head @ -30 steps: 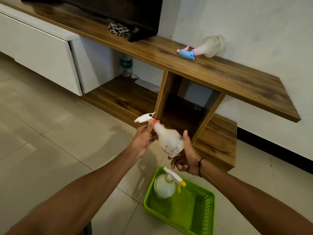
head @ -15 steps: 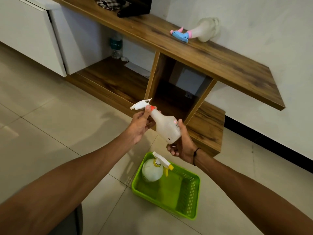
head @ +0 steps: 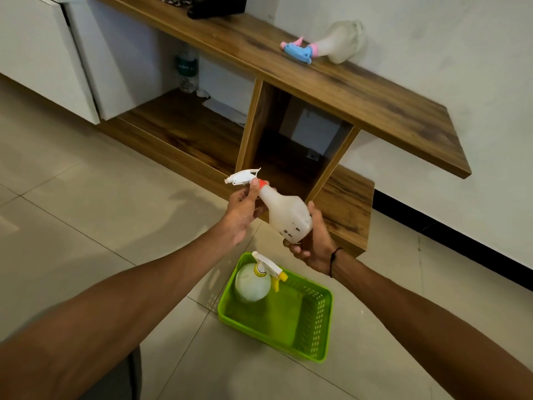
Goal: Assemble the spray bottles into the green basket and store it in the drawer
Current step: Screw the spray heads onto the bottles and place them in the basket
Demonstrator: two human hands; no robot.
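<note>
Spray bottle being capped over the basket

Green basket (head: pixel 317 321) sits on the floor below both hands, one yellow-nozzle bottle (head: pixel 252 284) inside. Pink-and-blue bottle (head: pixel 340 43) lies well beyond, on the shelf. Left hand (head: pixel 243 207) and right hand (head: pixel 313 241), fingers closed, still grip the white bottle (head: pixel 288 216), raised slightly since a second ago; capping seems unfinished.

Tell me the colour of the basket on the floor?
Bright green basket, clearest in the head view.
</note>
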